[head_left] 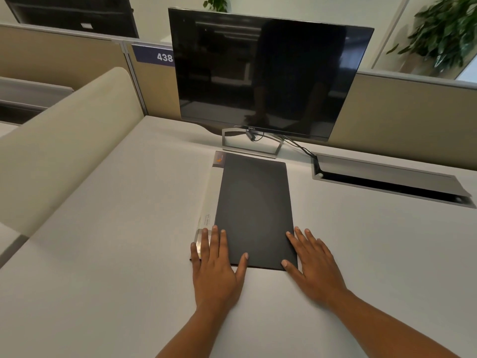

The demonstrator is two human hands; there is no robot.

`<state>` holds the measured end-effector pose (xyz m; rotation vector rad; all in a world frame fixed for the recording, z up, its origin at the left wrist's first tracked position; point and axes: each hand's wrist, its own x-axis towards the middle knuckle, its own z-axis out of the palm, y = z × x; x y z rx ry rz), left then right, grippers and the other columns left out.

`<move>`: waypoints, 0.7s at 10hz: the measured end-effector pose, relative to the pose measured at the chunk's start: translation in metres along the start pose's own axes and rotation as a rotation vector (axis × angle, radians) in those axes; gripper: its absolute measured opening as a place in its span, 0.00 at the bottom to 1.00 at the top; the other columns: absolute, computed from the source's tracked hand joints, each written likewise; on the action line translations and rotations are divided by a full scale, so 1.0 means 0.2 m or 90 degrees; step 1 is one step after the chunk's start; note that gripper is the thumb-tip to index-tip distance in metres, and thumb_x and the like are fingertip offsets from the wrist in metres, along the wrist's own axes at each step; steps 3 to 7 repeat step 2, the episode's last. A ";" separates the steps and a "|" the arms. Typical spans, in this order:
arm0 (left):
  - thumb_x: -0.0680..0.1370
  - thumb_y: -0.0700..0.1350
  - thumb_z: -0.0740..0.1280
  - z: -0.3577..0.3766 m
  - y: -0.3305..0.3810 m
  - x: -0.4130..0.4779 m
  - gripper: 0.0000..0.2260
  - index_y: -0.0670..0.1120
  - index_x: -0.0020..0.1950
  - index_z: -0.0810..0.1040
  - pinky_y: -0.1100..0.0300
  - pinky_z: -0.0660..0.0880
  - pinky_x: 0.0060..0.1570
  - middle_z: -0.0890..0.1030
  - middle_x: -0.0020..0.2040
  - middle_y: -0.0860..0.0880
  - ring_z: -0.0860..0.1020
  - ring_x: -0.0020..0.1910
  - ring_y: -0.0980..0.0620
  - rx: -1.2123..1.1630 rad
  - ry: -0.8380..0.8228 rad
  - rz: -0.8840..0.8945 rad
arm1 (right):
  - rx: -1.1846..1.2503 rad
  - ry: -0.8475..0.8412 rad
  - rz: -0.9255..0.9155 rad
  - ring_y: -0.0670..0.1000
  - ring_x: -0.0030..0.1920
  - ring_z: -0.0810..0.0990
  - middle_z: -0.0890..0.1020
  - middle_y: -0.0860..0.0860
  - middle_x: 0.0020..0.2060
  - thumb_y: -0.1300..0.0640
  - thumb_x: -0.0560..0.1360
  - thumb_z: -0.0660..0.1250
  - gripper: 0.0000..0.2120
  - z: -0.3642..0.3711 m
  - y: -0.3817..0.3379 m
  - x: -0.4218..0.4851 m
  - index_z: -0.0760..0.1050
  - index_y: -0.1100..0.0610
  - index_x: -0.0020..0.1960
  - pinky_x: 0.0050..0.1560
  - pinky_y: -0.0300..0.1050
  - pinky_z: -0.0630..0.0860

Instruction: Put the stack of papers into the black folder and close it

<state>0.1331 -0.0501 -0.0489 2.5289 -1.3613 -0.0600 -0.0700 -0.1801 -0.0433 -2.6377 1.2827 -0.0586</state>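
The black folder (255,208) lies shut and flat on the white desk, its long side running away from me. A strip of the papers (210,197) with small print and an orange mark at the far end sticks out along its left edge. My left hand (215,264) rests flat, fingers spread, over the folder's near left corner and the paper strip. My right hand (312,262) lies flat with fingers spread on the near right corner. Neither hand grips anything.
A dark monitor (263,73) on a silver stand (250,146) is just behind the folder, with cables running to a cable tray slot (387,182) at the right. A beige divider (64,151) borders the desk on the left.
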 end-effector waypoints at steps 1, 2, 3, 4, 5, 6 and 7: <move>0.78 0.67 0.49 0.01 0.00 -0.01 0.36 0.45 0.79 0.59 0.45 0.44 0.77 0.59 0.80 0.46 0.47 0.80 0.46 -0.014 0.013 0.002 | 0.028 -0.005 0.009 0.42 0.76 0.41 0.49 0.41 0.77 0.31 0.74 0.43 0.35 0.00 0.04 -0.08 0.45 0.43 0.77 0.76 0.46 0.44; 0.79 0.66 0.48 -0.01 -0.01 -0.03 0.36 0.44 0.79 0.58 0.45 0.45 0.77 0.60 0.79 0.45 0.49 0.80 0.47 -0.033 0.019 -0.003 | 0.046 -0.028 0.017 0.41 0.76 0.39 0.48 0.40 0.77 0.31 0.74 0.44 0.35 -0.01 0.05 -0.17 0.44 0.44 0.77 0.75 0.44 0.42; 0.79 0.66 0.48 -0.01 -0.01 -0.03 0.36 0.44 0.79 0.58 0.45 0.45 0.77 0.60 0.79 0.45 0.49 0.80 0.47 -0.033 0.019 -0.003 | 0.046 -0.028 0.017 0.41 0.76 0.39 0.48 0.40 0.77 0.31 0.74 0.44 0.35 -0.01 0.05 -0.17 0.44 0.44 0.77 0.75 0.44 0.42; 0.79 0.66 0.48 -0.01 -0.01 -0.03 0.36 0.44 0.79 0.58 0.45 0.45 0.77 0.60 0.79 0.45 0.49 0.80 0.47 -0.033 0.019 -0.003 | 0.046 -0.028 0.017 0.41 0.76 0.39 0.48 0.40 0.77 0.31 0.74 0.44 0.35 -0.01 0.05 -0.17 0.44 0.44 0.77 0.75 0.44 0.42; 0.79 0.66 0.48 -0.01 -0.01 -0.03 0.36 0.44 0.79 0.58 0.45 0.45 0.77 0.60 0.79 0.45 0.49 0.80 0.47 -0.033 0.019 -0.003 | 0.046 -0.028 0.017 0.41 0.76 0.39 0.48 0.40 0.77 0.31 0.74 0.44 0.35 -0.01 0.05 -0.17 0.44 0.44 0.77 0.75 0.44 0.42; 0.79 0.66 0.48 -0.01 -0.01 -0.03 0.36 0.44 0.79 0.58 0.45 0.45 0.77 0.60 0.79 0.45 0.49 0.80 0.47 -0.033 0.019 -0.003 | 0.046 -0.028 0.017 0.41 0.76 0.39 0.48 0.40 0.77 0.31 0.74 0.44 0.35 -0.01 0.05 -0.17 0.44 0.44 0.77 0.75 0.44 0.42; 0.79 0.66 0.48 -0.01 -0.01 -0.03 0.36 0.44 0.79 0.58 0.45 0.45 0.77 0.60 0.79 0.45 0.49 0.80 0.47 -0.033 0.019 -0.003 | 0.046 -0.028 0.017 0.41 0.76 0.39 0.48 0.40 0.77 0.31 0.74 0.44 0.35 -0.01 0.05 -0.17 0.44 0.44 0.77 0.75 0.44 0.42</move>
